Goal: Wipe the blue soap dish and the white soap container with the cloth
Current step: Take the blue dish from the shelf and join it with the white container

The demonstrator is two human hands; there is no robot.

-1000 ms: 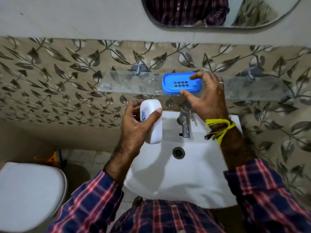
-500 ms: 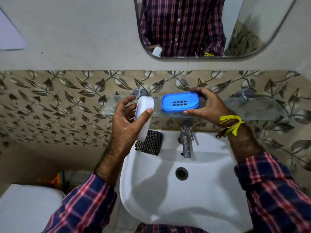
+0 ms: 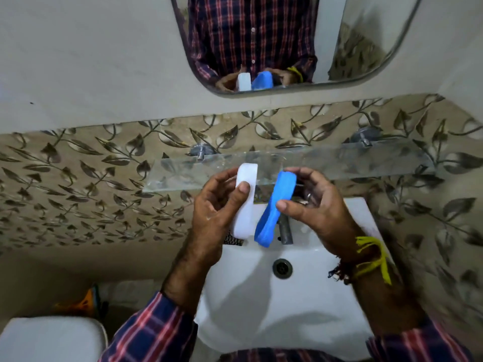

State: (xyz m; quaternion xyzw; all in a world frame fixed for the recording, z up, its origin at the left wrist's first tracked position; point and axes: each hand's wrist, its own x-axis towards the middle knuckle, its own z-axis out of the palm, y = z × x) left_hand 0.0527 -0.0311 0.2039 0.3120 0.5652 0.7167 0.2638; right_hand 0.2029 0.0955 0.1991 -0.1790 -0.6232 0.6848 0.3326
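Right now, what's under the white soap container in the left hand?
Below the white soap container, a corner of checked cloth shows on the sink rim. The container and left hand cover the rest of it, so its full extent can't be seen.

long plaid sleeves (image 3: 154,333) in navy with red and pale pink lines, cuffs sitting above the wrists, matching plaid shirt front with a button placket reflected in the mirror (image 3: 252,35), frayed yellow thread band (image 3: 373,257) with dark beads on the right wrist, ring (image 3: 309,196) on a right finger

Blue soap dish (image 3: 274,208), white soap container (image 3: 244,202), both upright
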